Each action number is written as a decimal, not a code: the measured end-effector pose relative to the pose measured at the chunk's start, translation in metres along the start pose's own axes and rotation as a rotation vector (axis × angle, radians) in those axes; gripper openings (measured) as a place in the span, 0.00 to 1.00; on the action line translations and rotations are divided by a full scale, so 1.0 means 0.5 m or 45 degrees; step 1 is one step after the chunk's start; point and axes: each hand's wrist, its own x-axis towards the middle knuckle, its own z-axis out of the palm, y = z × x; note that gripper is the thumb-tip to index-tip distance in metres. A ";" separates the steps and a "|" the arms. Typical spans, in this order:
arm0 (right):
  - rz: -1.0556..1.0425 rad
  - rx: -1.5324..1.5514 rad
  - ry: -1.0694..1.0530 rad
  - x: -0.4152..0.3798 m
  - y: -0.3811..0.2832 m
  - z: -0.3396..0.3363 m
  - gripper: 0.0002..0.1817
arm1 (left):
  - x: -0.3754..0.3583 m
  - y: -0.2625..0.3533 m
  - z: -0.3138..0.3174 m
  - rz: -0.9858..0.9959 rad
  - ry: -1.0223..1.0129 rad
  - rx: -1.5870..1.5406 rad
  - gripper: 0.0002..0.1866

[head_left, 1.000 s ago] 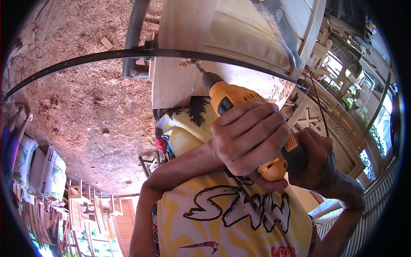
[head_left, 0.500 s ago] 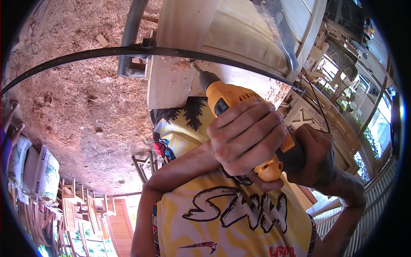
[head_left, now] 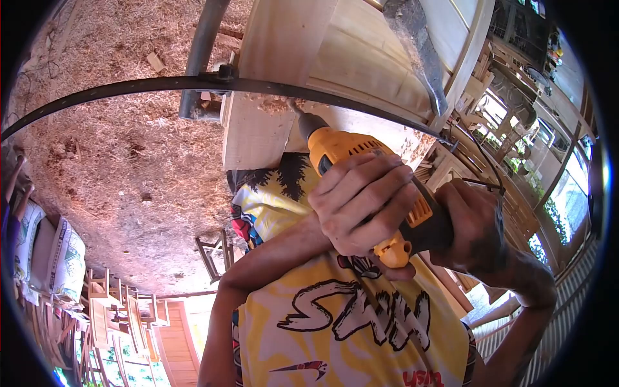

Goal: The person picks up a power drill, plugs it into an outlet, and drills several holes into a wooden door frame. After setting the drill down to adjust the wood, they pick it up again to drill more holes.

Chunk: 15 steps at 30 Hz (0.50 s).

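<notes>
A yellow and black power drill (head_left: pixel 348 147) slants up and left in front of my chest. My left hand (head_left: pixel 367 203) wraps over its yellow body, fingers curled across the top. At the drill's rear, my right hand (head_left: pixel 471 222) is closed around the black handle, whose trigger is hidden. The drill bit (head_left: pixel 295 106) points at the pale wooden board (head_left: pixel 258 132), its tip right at the surface under a dark curved metal bar (head_left: pixel 148 86). Wood shavings (head_left: pixel 274 103) lie around the tip. A dark cord (head_left: pixel 493 164) loops behind my right hand.
A panelled wooden piece (head_left: pixel 367 55) extends beyond the board, with a grey metal part (head_left: pixel 419 55) over it. A dark pipe (head_left: pixel 203 51) stands by the board's left edge. Stuffed sacks (head_left: pixel 66 258) and wooden chairs (head_left: pixel 132 316) are at left; a person's arm (head_left: pixel 18 193) shows there.
The drill's rear and both hands have shifted slightly down and left, and the drill has turned a little on its axis. The bit stays at the board. The cord loop has moved.
</notes>
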 end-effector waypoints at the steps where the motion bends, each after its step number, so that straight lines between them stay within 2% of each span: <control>1: -0.002 -0.030 -0.027 0.005 -0.001 -0.006 0.31 | -0.001 0.001 0.004 -0.017 0.026 0.005 0.43; 2: -0.006 -0.059 -0.053 0.012 -0.002 -0.016 0.31 | -0.003 0.001 0.008 -0.034 0.052 0.011 0.40; 6: -0.054 -0.169 -0.074 0.038 -0.008 -0.034 0.31 | -0.022 -0.022 0.022 0.049 0.128 0.087 0.40; 15: -0.021 -0.109 -0.107 0.041 -0.006 -0.032 0.31 | -0.014 -0.021 0.023 0.011 0.158 0.063 0.40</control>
